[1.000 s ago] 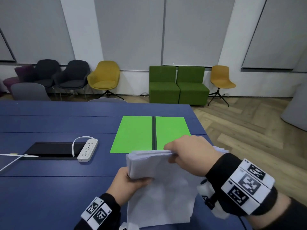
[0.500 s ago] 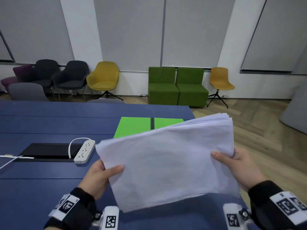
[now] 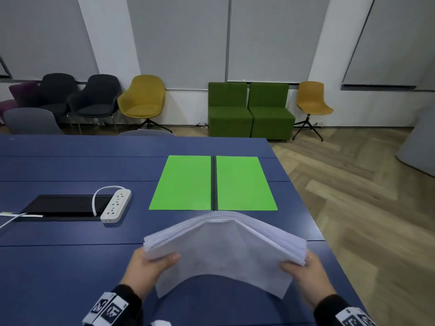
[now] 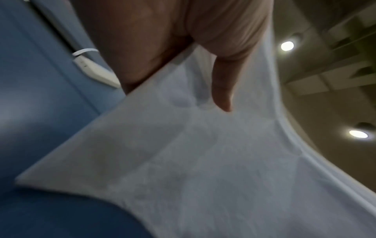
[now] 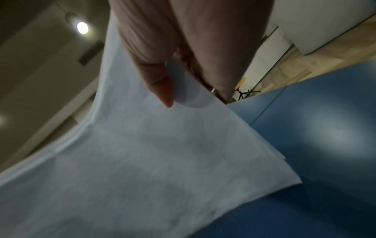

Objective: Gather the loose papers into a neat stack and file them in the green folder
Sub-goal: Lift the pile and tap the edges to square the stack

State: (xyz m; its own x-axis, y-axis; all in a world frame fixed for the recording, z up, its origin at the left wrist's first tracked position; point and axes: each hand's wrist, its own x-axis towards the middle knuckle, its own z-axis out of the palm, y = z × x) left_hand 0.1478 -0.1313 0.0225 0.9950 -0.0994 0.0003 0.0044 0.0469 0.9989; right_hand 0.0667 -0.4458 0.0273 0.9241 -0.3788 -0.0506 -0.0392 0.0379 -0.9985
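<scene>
Stack of white papers [image 3: 226,250] held above the near part of the blue table [image 3: 70,267], bowed upward in an arch, edges roughly aligned — left hand [image 3: 147,270] grasping its left edge with thumb on top, right hand [image 3: 306,276] grasping its right edge likewise, remaining fingers hidden beneath the sheets. Green folder [image 3: 213,183] lying open and flat on the table just beyond the stack, dark spine between two bare leaves. White power strip [image 3: 115,205] to the folder's left — beside a black inset panel [image 3: 63,207].

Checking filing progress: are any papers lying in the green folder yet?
No, the open green folder lies bare on the table, while both hands hold the paper stack in front of it.
</scene>
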